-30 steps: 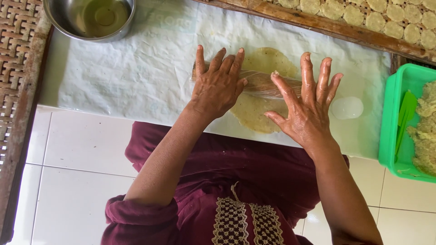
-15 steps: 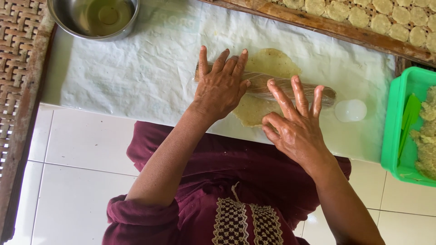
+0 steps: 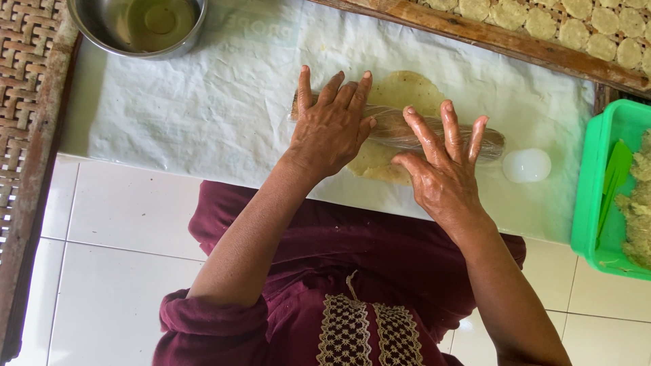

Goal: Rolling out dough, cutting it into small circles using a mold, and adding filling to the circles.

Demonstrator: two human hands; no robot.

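A rolling pin (image 3: 397, 129) wrapped in clear plastic lies across a thin, flattened sheet of pale yellow dough (image 3: 407, 91) on a white plastic sheet (image 3: 210, 108). My left hand (image 3: 332, 125) presses flat on the pin's left part, fingers spread. My right hand (image 3: 444, 163) lies flat on the pin's right part, fingers spread and pointing away from me. Neither hand grips the pin; both palms rest on top of it.
A steel bowl (image 3: 139, 26) with oily liquid stands at the top left. A small white round lid (image 3: 527, 165) lies right of the pin. A green tub (image 3: 610, 196) with dough stands at the right. A wooden-framed tray of round dough discs (image 3: 542, 24) lies beyond. Woven matting (image 3: 27, 47) borders the left.
The pin has rolled toward me over the dough. Both hands moved with it, the right hand sliding back and lower in view.
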